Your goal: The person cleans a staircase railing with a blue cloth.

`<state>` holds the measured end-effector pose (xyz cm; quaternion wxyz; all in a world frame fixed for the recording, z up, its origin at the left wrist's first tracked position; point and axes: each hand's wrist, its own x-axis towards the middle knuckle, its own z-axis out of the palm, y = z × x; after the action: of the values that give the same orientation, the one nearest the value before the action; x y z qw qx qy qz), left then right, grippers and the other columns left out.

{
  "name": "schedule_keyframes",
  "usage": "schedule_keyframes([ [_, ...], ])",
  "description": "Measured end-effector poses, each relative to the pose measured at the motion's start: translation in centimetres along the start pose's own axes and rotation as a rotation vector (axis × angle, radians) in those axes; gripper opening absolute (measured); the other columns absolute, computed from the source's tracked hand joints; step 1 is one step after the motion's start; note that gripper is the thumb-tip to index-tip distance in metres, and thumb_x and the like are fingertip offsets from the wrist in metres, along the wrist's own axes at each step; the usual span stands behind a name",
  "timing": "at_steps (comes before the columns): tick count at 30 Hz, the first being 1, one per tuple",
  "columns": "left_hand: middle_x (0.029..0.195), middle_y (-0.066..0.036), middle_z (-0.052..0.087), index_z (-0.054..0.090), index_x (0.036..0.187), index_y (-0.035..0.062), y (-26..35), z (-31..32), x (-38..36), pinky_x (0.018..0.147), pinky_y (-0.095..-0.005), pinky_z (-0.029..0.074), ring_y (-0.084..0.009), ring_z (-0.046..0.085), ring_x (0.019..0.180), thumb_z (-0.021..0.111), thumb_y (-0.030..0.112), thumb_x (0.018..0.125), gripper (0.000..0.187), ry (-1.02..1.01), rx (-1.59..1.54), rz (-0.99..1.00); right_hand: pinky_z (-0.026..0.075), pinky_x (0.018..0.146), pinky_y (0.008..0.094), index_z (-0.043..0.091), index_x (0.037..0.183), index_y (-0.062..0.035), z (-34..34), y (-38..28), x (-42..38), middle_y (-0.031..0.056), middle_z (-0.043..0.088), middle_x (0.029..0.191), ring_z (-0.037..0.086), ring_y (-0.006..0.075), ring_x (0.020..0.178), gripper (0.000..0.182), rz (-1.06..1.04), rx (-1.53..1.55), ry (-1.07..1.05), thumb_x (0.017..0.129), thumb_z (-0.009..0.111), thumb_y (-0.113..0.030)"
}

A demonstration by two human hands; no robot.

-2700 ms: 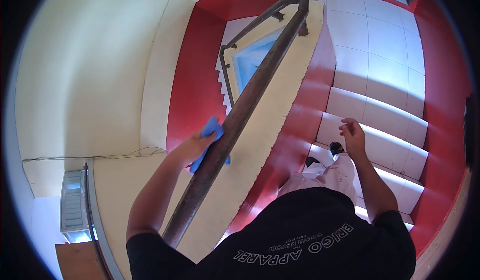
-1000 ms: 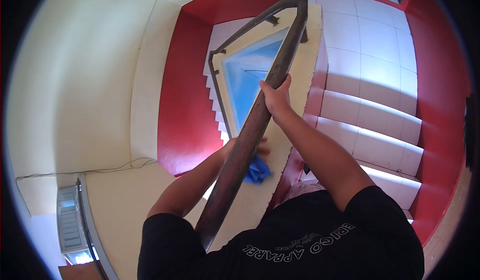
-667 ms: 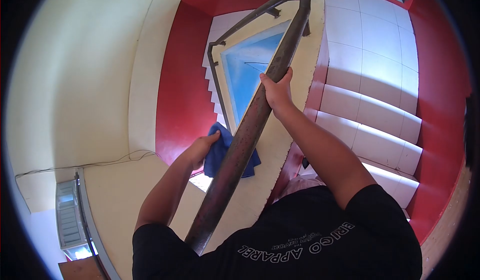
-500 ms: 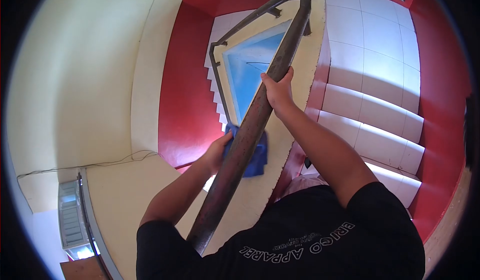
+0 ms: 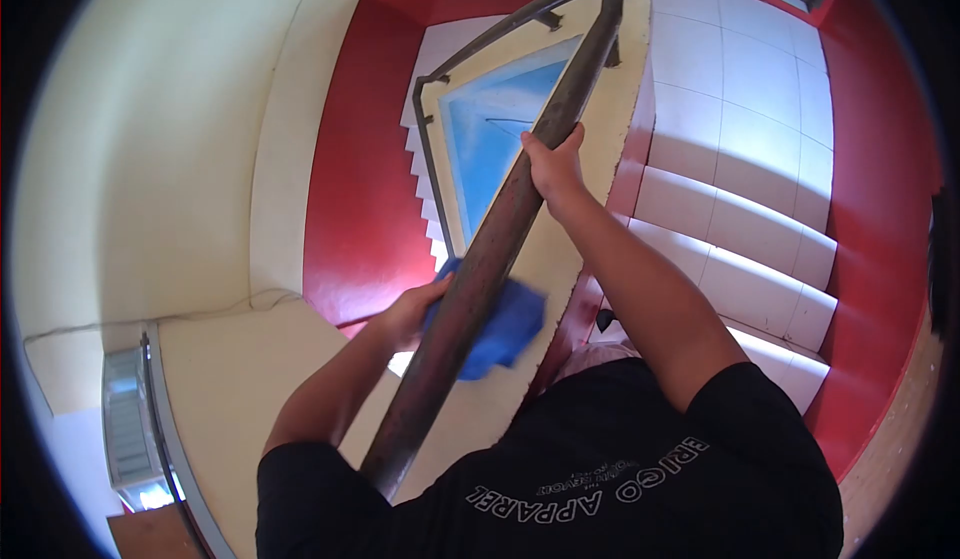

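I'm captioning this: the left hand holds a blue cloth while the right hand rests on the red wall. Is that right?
Not quite: the head view shows the right hand gripping the dark handrail. The left hand does hold a blue cloth.

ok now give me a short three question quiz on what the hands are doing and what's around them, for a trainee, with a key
1. Multiple choice: which one holds the blue cloth?
A) left
B) right
C) neither
2. True or false: the right hand grips the handrail.
3. Fill in the missing word: the person wears a ____ shirt with pale lettering on it.

Key:
1. A, the left hand
2. True
3. Black
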<state>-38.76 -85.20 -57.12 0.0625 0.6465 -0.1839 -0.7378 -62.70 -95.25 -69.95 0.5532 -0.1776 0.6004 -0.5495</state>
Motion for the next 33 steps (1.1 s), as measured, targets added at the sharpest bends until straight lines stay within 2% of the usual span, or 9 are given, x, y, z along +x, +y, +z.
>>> schedule_keyframes([
  [7,0.138,-0.017,0.059,0.051,0.143,0.0056,-7.6,-1.5,-22.4,0.107,-0.0375,0.043,-0.0279,0.057,0.127,0.056,0.037,0.102,0.052,0.440,0.729,-0.165,0.040,0.109,0.0390,0.008,0.153,0.0042,0.6,2.0,1.7,0.0278,0.039,0.147,0.047,0.0342,0.131,0.101,-0.018,0.076,0.005,0.086,0.076,-0.030],
  [10,0.134,-0.018,0.062,0.060,0.135,0.0134,-12.6,6.1,-26.7,0.103,-0.0425,0.047,-0.0354,0.062,0.121,0.060,0.028,0.096,0.042,0.806,1.138,0.381,0.038,0.112,0.0384,-0.001,0.154,0.0054,0.5,2.2,2.4,0.0304,0.034,0.152,0.047,0.0390,0.133,0.107,-0.004,0.106,-0.016,0.087,0.075,-0.027],
  [13,0.141,-0.022,0.055,0.061,0.135,0.0135,-18.5,10.5,-25.7,0.109,-0.0523,0.040,-0.0432,0.057,0.125,0.062,0.017,0.090,0.044,1.278,1.913,0.450,0.043,0.107,0.0428,-0.005,0.155,0.0018,0.3,2.7,3.0,0.0283,0.033,0.151,0.050,0.0388,0.129,0.110,0.032,0.165,-0.069,0.086,0.076,-0.026],
  [17,0.135,-0.021,0.058,0.064,0.123,0.0056,-29.0,10.5,-21.3,0.114,-0.0623,0.028,-0.0426,0.049,0.134,0.064,0.015,0.088,0.036,1.616,1.683,0.789,0.053,0.094,0.0477,0.007,0.150,-0.0068,-0.2,-0.3,0.1,0.0208,0.045,0.140,0.057,0.0318,0.118,0.100,0.174,0.240,-0.114,0.085,0.079,-0.028],
  [21,0.115,-0.021,0.068,0.059,0.126,0.0026,-30.8,10.3,-22.5,0.119,-0.0638,0.016,-0.0424,0.040,0.142,0.068,0.031,0.089,0.048,1.990,1.736,0.356,0.058,0.087,0.0457,0.015,0.145,-0.0074,-0.3,-0.1,0.5,0.0200,0.047,0.135,0.062,0.0316,0.111,0.090,0.181,0.235,-0.136,0.085,0.079,-0.026],
  [22,0.126,-0.019,0.064,0.051,0.134,0.0016,-31.4,9.5,-23.2,0.119,-0.0664,0.011,-0.0408,0.034,0.146,0.065,0.038,0.091,0.057,2.066,1.743,0.422,0.058,0.084,0.0518,-0.010,0.154,-0.0117,-0.3,0.9,1.8,0.0234,0.039,0.144,0.060,0.0369,0.114,0.111,0.147,0.242,-0.190,0.086,0.077,-0.024],
  [26,0.147,-0.015,0.050,0.047,0.144,0.0095,-32.6,7.8,-21.8,0.117,-0.0697,0.000,-0.0400,0.029,0.148,0.062,0.035,0.092,0.060,2.060,1.399,0.607,0.056,0.090,0.0529,-0.009,0.154,-0.0118,-0.3,1.4,2.4,0.0233,0.039,0.146,0.058,0.0371,0.118,0.113,0.120,0.278,-0.215,0.084,0.080,-0.025],
  [29,0.149,-0.013,0.051,0.060,0.137,0.0160,-27.8,9.1,-19.8,0.117,-0.0683,-0.004,-0.0375,0.032,0.148,0.062,0.026,0.091,0.047,2.107,1.595,0.569,0.052,0.097,0.0459,0.018,0.148,-0.0071,-0.9,0.1,1.4,0.0214,0.046,0.139,0.055,0.0321,0.122,0.092,0.203,0.079,-0.157,0.085,0.081,-0.030],
  [33,0.128,-0.007,0.066,0.071,0.120,0.0147,-21.2,13.5,-20.3,0.116,-0.0676,0.004,-0.0307,0.049,0.137,0.063,0.008,0.084,0.037,1.891,1.631,0.494,0.046,0.103,0.0412,0.030,0.150,-0.0088,-2.5,1.3,-2.4,0.0186,0.048,0.140,0.049,0.0292,0.130,0.081,-0.323,-0.272,-0.072,0.087,0.077,-0.025],
])
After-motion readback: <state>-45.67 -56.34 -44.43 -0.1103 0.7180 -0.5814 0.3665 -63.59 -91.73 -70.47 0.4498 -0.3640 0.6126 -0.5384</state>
